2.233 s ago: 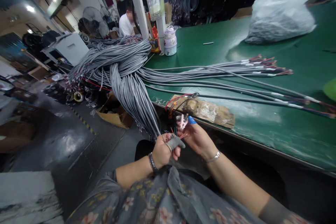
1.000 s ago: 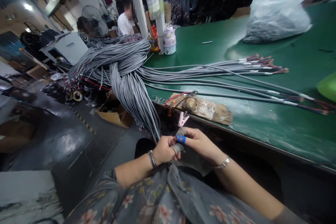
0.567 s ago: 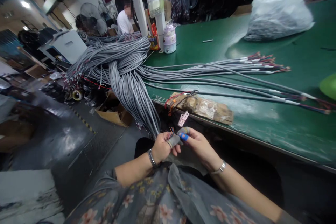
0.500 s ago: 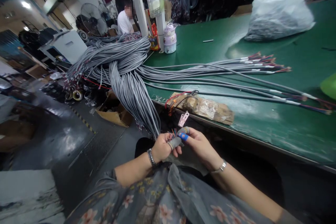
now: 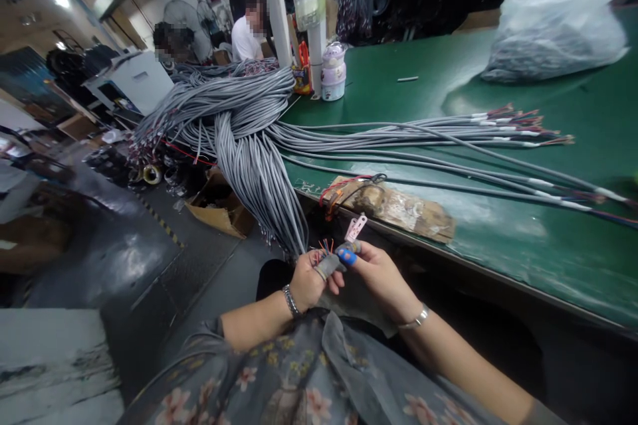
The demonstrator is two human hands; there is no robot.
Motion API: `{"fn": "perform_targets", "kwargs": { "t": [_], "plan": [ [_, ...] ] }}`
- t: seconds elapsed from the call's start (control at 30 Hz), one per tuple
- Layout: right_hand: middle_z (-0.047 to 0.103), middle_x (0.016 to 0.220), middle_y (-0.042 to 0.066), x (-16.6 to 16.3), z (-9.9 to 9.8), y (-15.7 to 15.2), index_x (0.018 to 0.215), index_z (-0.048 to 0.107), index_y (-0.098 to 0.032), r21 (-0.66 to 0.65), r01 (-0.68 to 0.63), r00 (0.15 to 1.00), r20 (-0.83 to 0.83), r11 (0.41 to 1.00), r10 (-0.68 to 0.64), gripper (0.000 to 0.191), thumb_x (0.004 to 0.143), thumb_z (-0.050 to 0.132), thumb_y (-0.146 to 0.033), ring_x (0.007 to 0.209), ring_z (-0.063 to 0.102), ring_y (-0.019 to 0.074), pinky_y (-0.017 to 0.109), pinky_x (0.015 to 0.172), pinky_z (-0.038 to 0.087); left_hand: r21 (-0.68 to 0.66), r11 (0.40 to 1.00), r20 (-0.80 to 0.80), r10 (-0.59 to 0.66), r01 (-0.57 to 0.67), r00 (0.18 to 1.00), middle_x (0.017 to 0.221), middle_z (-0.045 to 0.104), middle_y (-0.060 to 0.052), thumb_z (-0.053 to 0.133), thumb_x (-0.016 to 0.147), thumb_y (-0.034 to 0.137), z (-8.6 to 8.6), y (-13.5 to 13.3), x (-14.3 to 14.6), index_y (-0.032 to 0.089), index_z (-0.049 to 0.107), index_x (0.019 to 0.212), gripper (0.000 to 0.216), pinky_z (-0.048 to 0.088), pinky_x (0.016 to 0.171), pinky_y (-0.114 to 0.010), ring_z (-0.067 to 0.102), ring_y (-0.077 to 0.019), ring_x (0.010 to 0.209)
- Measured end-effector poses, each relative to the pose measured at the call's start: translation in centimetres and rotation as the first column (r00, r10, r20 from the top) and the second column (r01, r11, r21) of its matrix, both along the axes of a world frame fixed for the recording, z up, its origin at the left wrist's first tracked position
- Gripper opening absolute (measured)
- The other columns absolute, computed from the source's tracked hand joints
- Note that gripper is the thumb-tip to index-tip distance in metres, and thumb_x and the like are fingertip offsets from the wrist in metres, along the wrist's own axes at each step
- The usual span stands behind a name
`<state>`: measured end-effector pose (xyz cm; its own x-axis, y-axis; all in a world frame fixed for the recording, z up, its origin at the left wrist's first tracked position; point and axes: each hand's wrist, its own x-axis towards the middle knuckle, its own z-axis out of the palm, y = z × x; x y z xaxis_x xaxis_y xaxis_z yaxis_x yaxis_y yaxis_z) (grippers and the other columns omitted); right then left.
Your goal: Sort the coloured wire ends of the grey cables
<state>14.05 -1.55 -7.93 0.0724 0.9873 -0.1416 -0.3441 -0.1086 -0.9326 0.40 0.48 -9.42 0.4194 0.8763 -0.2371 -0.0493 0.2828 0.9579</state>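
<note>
The left hand (image 5: 306, 282) is balled up around the coloured wires (image 5: 323, 246), so only their tips poke out and the rest is buried in the fist. The right hand (image 5: 379, 272) has its capped fingertips right at those tips, but whether it's actually pinching one is too small to make out. Same with the pink clip (image 5: 355, 228) just above: no telling what it hangs from. The loose cables (image 5: 548, 186) on the green table (image 5: 448, 93) run off the right edge. The plastic bag (image 5: 553, 26) gets clipped there too, its contents a blur. At the back, a person in a white shirt (image 5: 248, 40) sits partly hidden behind the white post (image 5: 279, 6).
</note>
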Motion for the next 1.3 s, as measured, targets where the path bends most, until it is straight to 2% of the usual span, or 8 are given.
{"fn": "perform_targets", "kwargs": {
  "t": [0.2, 0.33, 0.43, 0.57, 0.67, 0.8, 1.03, 1.3],
  "plan": [
    [0.056, 0.048, -0.002, -0.2, 0.1, -0.2, 0.059, 0.058, -0.019, -0.040, -0.043, 0.999, -0.025, 0.998, 0.042, 0.044, 0.059, 0.079, -0.057, 0.049, 0.048, 0.0132, 0.029, 0.054, 0.038, -0.075, 0.993, 0.026, 0.094, -0.092, 0.995, 0.043, 0.057, -0.001, 0.068, 0.060, 0.067, 1.1, 0.0, 0.7, 0.016, 0.054, 0.057, 0.053, 0.026, 0.031, -0.019, 0.047, -0.0082, 0.030],
    [0.053, 0.051, -0.003, -0.1, 0.1, 0.0, 0.057, 0.057, -0.019, -0.021, 0.013, 1.000, 0.023, 1.000, -0.013, 0.044, 0.057, 0.080, -0.056, 0.050, 0.041, 0.0110, 0.027, 0.052, 0.033, -0.091, 0.986, 0.023, 0.141, -0.138, 0.990, 0.043, 0.057, 0.000, 0.069, 0.060, 0.065, 1.4, 0.0, 1.1, 0.016, 0.054, 0.057, 0.052, 0.025, 0.031, -0.019, 0.047, -0.0077, 0.030],
    [0.053, 0.054, -0.002, 0.1, 0.0, -0.1, 0.058, 0.059, -0.019, -0.009, -0.003, 1.000, 0.007, 1.000, 0.003, 0.042, 0.058, 0.081, -0.055, 0.052, 0.042, 0.0119, 0.028, 0.053, 0.035, -0.096, 0.984, 0.019, 0.152, -0.150, 0.988, 0.042, 0.057, 0.000, 0.069, 0.060, 0.066, 1.3, 0.0, 1.1, 0.016, 0.053, 0.056, 0.052, 0.024, 0.031, -0.018, 0.046, -0.0073, 0.030],
    [0.052, 0.053, -0.002, 0.9, -0.7, -0.5, 0.057, 0.061, -0.018, -0.004, -0.066, 0.997, -0.030, 0.998, 0.065, 0.045, 0.057, 0.080, -0.059, 0.052, 0.043, 0.0120, 0.028, 0.054, 0.037, -0.114, 0.987, 0.041, 0.116, -0.111, 0.992, 0.039, 0.055, 0.000, 0.069, 0.058, 0.067, 1.7, 0.0, 0.7, 0.016, 0.053, 0.052, 0.054, 0.022, 0.029, -0.019, 0.042, -0.0065, 0.027],
    [0.052, 0.055, -0.001, 1.7, -1.3, -0.3, 0.063, 0.065, -0.018, -0.036, -0.085, 0.982, -0.175, 0.996, 0.077, 0.052, 0.060, 0.071, -0.069, 0.052, 0.045, 0.0123, 0.028, 0.053, 0.041, -0.154, 0.987, 0.067, 0.050, -0.039, 0.996, 0.038, 0.054, 0.000, 0.070, 0.057, 0.065, 2.3, 0.1, 0.4, 0.015, 0.055, 0.053, 0.053, 0.021, 0.028, -0.019, 0.040, -0.0065, 0.026],
    [0.059, 0.063, 0.001, 2.6, -1.2, 1.2, 0.071, 0.068, -0.019, -0.144, -0.097, 0.942, -0.333, 0.985, 0.044, 0.059, 0.056, 0.068, -0.076, 0.053, 0.049, 0.0116, 0.026, 0.052, 0.046, -0.197, 0.978, 0.089, -0.058, 0.075, 0.994, 0.040, 0.055, -0.001, 0.070, 0.058, 0.061, 2.7, 0.3, 0.5, 0.014, 0.058, 0.055, 0.049, 0.024, 0.029, -0.019, 0.040, -0.0068, 0.027],
    [0.053, 0.052, -0.004, 1.6, 0.2, 2.9, 0.063, 0.064, -0.017, -0.172, -0.027, 0.938, -0.344, 0.985, -0.034, 0.046, 0.054, 0.081, -0.059, 0.049, 0.044, 0.0091, 0.022, 0.047, 0.041, -0.234, 0.968, 0.045, -0.077, 0.086, 0.996, 0.039, 0.055, -0.001, 0.071, 0.056, 0.059, 2.8, 0.8, 1.1, 0.013, 0.059, 0.056, 0.047, 0.022, 0.028, -0.019, 0.040, -0.0069, 0.026],
    [0.061, 0.059, -0.002, 1.0, -0.2, 2.9, 0.065, 0.068, -0.019, -0.188, 0.038, 0.904, -0.412, 0.981, -0.113, 0.041, 0.060, 0.079, -0.057, 0.053, 0.050, 0.0108, 0.025, 0.053, 0.043, -0.244, 0.961, -0.011, -0.138, 0.131, 0.990, 0.040, 0.055, -0.001, 0.068, 0.060, 0.059, 2.4, 0.8, 1.1, 0.013, 0.061, 0.058, 0.047, 0.022, 0.030, -0.019, 0.040, -0.0068, 0.027]
  ]
}}
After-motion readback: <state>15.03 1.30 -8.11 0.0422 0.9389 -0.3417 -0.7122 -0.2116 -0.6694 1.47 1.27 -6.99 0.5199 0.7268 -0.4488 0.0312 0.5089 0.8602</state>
